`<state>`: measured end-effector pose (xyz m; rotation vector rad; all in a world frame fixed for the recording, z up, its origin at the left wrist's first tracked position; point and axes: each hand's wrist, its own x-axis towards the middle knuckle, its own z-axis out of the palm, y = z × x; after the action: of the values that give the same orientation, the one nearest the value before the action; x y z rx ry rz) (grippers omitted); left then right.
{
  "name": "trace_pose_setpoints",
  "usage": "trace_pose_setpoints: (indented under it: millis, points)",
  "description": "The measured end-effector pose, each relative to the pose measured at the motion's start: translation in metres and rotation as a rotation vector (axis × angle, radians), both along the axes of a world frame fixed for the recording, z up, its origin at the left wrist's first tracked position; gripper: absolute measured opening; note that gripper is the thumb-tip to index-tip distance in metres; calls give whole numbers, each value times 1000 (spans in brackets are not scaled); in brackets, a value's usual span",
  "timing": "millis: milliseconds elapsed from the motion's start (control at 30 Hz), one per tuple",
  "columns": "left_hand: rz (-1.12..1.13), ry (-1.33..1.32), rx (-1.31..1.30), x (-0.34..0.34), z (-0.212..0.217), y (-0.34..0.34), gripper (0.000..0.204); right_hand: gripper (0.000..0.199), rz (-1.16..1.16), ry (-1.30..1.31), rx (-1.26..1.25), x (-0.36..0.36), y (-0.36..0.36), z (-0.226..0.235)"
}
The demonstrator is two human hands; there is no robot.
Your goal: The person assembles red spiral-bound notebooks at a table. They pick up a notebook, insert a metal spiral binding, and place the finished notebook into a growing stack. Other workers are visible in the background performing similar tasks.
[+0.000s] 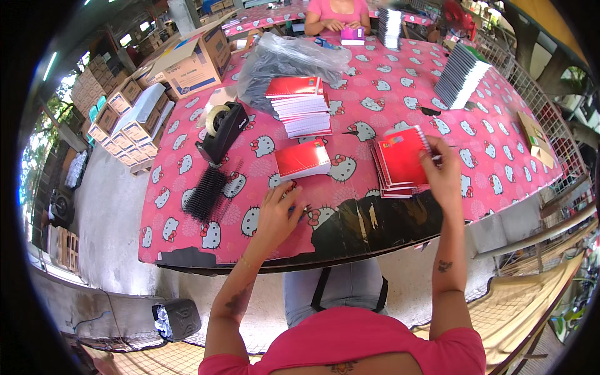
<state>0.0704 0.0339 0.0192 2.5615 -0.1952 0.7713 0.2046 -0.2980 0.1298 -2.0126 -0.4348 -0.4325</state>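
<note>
Now right hand (445, 175) (fingers closed) on red notebook (403, 157)

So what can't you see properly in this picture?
- Left hand, head view: the fingertips curl down onto the table, hiding whatever small thing lies under them.
- Right hand, head view: it covers the right edge of the top red notebook, so the grip itself is hidden.
- Grey plastic bag: its contents are too dim to tell.
- Person across the table: cut off by the top edge.

Glossy red notebook covers (403, 157) (paper).
</note>
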Motion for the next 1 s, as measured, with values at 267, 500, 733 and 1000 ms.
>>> trace_pose_setpoints:
  millis: [267,500,733,1000]
  points:
    - [0,-115,288,74,-22,24,29,33,124,-264,-1145,45,21,-17]
    - [-67,-58,139,29,40,-20,34,55,340,-300,-244,-12,45,-58]
    - [-118,-145,106,23,13,-34,22,25,410,149,77,-58,53,-133]
    - [604,114,319,-3,-40,112,14,19,467,412,544,-74,74,-136]
